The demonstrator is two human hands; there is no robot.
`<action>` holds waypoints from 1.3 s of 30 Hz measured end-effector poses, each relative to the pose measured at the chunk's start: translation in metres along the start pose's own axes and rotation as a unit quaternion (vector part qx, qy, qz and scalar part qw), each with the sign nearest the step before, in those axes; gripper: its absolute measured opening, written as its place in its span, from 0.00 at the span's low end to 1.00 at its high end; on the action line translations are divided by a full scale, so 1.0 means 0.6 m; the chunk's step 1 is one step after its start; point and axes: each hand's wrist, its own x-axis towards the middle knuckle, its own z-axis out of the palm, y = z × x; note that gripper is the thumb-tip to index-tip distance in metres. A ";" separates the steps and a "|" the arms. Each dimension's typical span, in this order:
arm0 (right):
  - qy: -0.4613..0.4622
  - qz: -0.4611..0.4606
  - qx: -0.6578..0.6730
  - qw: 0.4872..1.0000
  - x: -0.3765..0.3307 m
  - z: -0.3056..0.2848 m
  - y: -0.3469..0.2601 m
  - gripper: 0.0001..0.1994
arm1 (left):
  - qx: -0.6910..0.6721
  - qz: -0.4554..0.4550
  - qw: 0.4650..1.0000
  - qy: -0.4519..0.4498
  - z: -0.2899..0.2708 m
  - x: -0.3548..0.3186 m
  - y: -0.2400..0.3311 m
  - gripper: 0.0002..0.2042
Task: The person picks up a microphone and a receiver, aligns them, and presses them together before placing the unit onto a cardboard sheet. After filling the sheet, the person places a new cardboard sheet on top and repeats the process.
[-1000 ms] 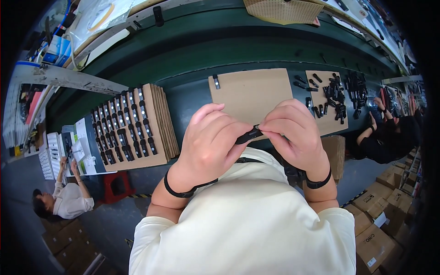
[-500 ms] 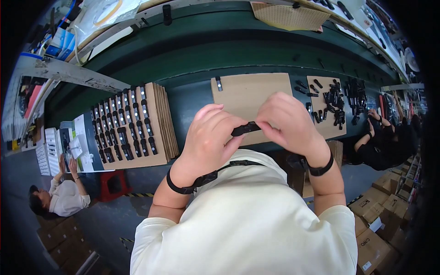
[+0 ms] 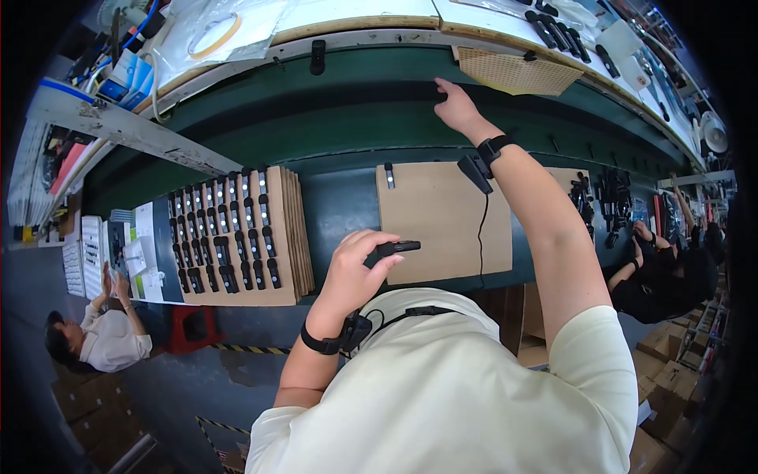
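Black part [image 3: 397, 247] pinched in my left hand [image 3: 353, 272], over the cardboard sheet [image 3: 442, 217] | right hand [image 3: 455, 107] at 12 o'clock on the green belt [image 3: 332, 118], fingers loose (grip unclear) | tray [image 3: 229, 237] at 9 o'clock nearly full; sheet holds one part.

A cardboard sheet [image 3: 442, 229] lies on the bench straight before the person, with one small part [image 3: 389, 174] near its far left corner; left of it sits a stack of cardboard trays [image 3: 237, 237] whose top carries rows of parts, and right of it another sheet with what seems a loose heap of parts [image 3: 604, 201]. The left hand [image 3: 354, 272] holds a slim part [image 3: 397, 248] over the sheet's near left edge, while the right hand [image 3: 455, 107] reaches behind the sheet to the conveyor belt [image 3: 316, 118]. Behind the belt runs a raised shelf [image 3: 355, 20], and a mesh pad [image 3: 517, 73] lies just right of the right hand.
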 end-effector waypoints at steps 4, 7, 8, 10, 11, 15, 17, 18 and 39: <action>-0.171 0.152 -0.051 0.972 0.016 -0.012 -0.041 0.15 | -0.028 -0.071 0.997 0.019 0.002 -0.011 -0.028 0.12; -0.202 0.166 -0.016 0.965 -0.026 -0.017 -0.031 0.13 | -0.047 -0.070 0.996 0.011 0.014 0.006 -0.050 0.13; -0.153 0.110 0.048 0.981 -0.052 -0.010 -0.023 0.12 | -0.054 -0.070 0.996 0.008 0.019 0.011 -0.060 0.14; -0.107 0.054 0.115 0.986 -0.092 -0.006 -0.028 0.10 | -0.134 -0.107 0.985 0.027 0.037 0.022 -0.088 0.15; -0.218 0.054 0.155 0.962 -0.110 -0.013 -0.052 0.10 | -0.212 -0.141 0.966 0.049 0.047 0.026 -0.104 0.15; -0.398 0.080 0.180 0.896 -0.207 -0.017 -0.103 0.10 | -0.276 -0.187 0.942 0.035 0.066 0.052 -0.155 0.17; -0.407 0.110 0.228 0.877 -0.239 -0.027 -0.130 0.10 | -0.271 -0.194 0.943 0.016 0.074 0.059 -0.169 0.17; -0.407 0.112 0.229 0.877 -0.253 -0.023 -0.133 0.10 | -0.265 -0.203 0.943 0.004 0.078 0.062 -0.175 0.17; -0.258 0.256 -0.032 0.931 -0.218 0.165 -0.015 0.13 | 0.015 -0.281 0.959 0.025 0.134 0.029 -0.359 0.18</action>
